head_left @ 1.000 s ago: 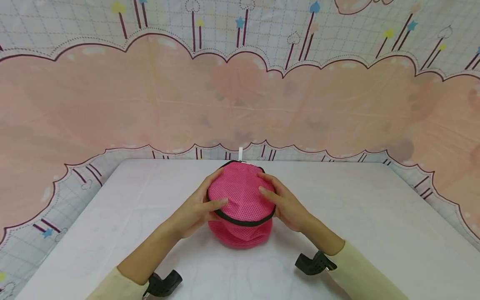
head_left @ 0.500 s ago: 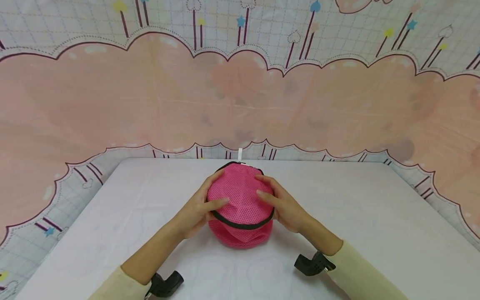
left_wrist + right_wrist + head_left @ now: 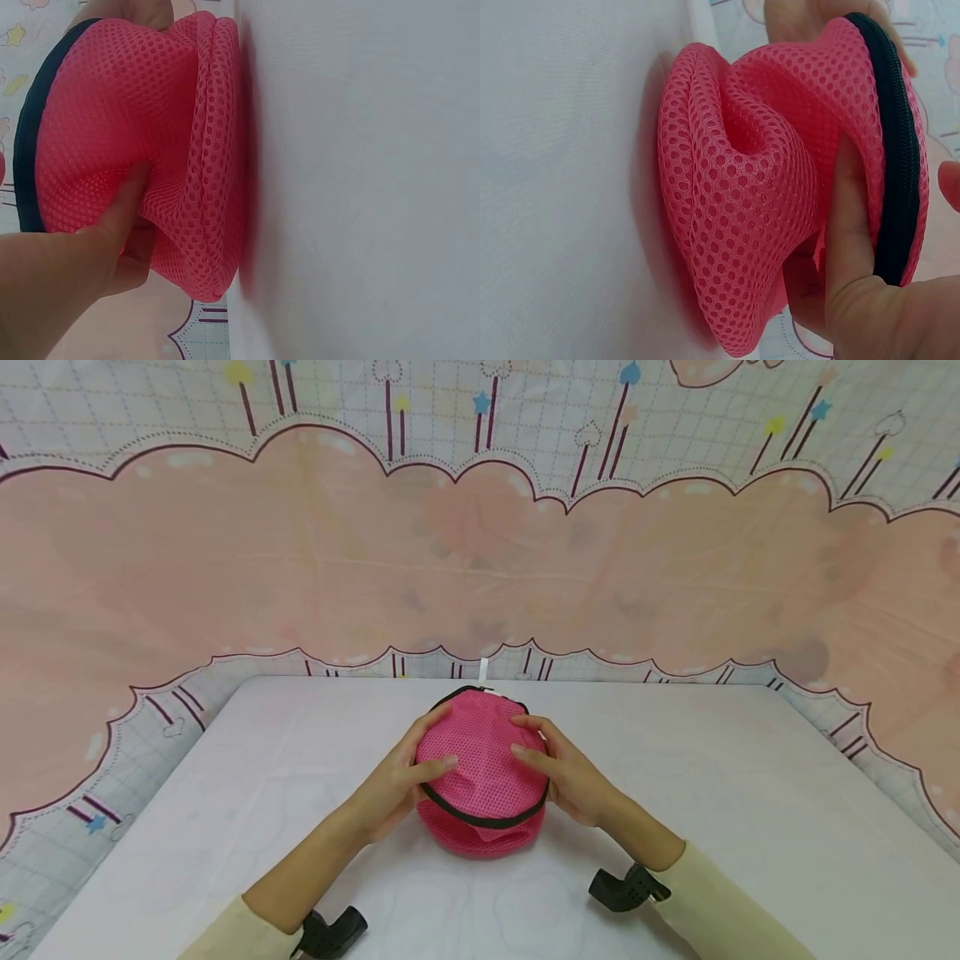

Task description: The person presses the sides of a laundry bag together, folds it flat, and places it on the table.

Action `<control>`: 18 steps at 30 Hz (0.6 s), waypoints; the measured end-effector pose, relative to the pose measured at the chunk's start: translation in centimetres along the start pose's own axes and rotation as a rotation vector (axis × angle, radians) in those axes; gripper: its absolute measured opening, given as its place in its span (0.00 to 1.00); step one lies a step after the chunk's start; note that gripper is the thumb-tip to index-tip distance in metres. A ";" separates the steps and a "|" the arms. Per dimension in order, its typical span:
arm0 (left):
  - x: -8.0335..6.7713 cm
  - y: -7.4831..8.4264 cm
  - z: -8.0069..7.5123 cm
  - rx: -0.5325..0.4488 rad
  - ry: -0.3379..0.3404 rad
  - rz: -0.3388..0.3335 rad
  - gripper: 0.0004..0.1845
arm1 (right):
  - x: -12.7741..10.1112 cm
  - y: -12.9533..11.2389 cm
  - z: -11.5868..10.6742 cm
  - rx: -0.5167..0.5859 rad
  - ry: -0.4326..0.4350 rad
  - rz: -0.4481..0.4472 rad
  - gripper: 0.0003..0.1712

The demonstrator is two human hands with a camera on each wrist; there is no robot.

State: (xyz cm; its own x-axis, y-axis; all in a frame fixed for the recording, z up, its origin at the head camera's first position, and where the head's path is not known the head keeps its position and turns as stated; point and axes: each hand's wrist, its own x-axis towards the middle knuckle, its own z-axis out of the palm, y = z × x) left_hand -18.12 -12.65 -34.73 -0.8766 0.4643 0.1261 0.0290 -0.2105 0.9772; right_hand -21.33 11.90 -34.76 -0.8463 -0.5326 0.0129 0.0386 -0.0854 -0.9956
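A round pink mesh laundry bag (image 3: 483,760) with a black zipper band stands on the white table, its top face tilted toward me. On its left side my left hand (image 3: 401,777) grips it, thumb over the top and fingers pressed into the mesh below the band, as the left wrist view shows on the bag's side (image 3: 112,112). My right hand (image 3: 573,772) holds the opposite side, with the thumb and a finger over the top. In the right wrist view, other fingers dent the mesh under the zipper (image 3: 896,150). The bag's base touches the table.
A white table (image 3: 712,793) spreads around the bag. Behind it hangs a pink and white patterned cloth (image 3: 480,568). A small white strip (image 3: 483,670) sticks up behind the bag. Black wrist camera mounts (image 3: 630,887) are worn at both sleeves.
The bag's top has tilted slightly more toward me, and its front black band has come lower over the base. Both hands keep their hold, with little movement.
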 end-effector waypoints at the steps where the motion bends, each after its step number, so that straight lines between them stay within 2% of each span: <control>1: 0.0 0.0 0.0 0.000 0.001 0.000 0.39 | 0.0 0.0 0.0 -0.001 0.000 0.001 0.30; 8: 0.0 0.0 0.1 -0.004 0.018 0.000 0.39 | 0.1 -0.1 -0.1 -0.003 0.000 0.007 0.30; 18: 0.2 -0.3 0.2 -0.027 0.042 0.000 0.39 | 0.0 0.0 -0.1 0.074 -0.028 -0.008 0.27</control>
State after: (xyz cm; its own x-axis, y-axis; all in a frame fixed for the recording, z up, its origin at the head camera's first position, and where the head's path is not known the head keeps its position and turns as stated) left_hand -18.19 -12.28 -34.95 -0.8962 0.4277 0.1181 0.0165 -0.2337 0.9722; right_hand -21.44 12.00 -34.74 -0.8317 -0.5547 0.0248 0.0714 -0.1511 -0.9859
